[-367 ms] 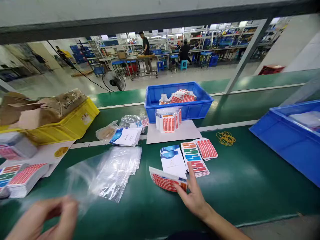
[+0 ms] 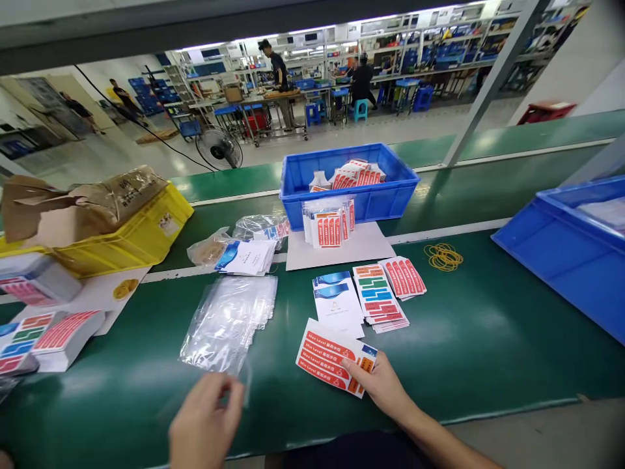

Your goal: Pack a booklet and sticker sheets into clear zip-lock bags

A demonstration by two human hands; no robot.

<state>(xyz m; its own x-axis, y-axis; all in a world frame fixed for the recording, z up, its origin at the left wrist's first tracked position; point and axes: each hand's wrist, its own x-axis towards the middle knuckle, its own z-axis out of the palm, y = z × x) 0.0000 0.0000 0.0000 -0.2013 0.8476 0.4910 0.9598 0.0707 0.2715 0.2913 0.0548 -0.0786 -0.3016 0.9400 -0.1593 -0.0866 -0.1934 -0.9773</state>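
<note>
My right hand (image 2: 383,387) lies near the front of the green belt (image 2: 488,339), its fingers pinching the near corner of a red and white sticker sheet (image 2: 332,357) that rests flat on the belt. My left hand (image 2: 205,423) is closed in a pinch at the near edge of a stack of clear plastic bags (image 2: 227,322), holding a thin clear bag that I can barely make out. Just beyond the sheet lie a stack of blue and white leaflets (image 2: 336,303), a stack of coloured sticker sheets (image 2: 378,303) and a stack of red sticker sheets (image 2: 403,277).
A blue bin (image 2: 297,195) with sticker packs stands behind a white card (image 2: 361,251). Another blue bin (image 2: 566,254) is at the right, a yellow bin (image 2: 137,238) with brown paper at the left. Rubber bands (image 2: 443,256) lie on the belt. Sticker stacks (image 2: 49,335) sit far left. People work in the background.
The right hand drew the sticker sheet nearer and laid it flat. The left hand moved right to the near edge of the bag stack. The view tilted down slightly.
</note>
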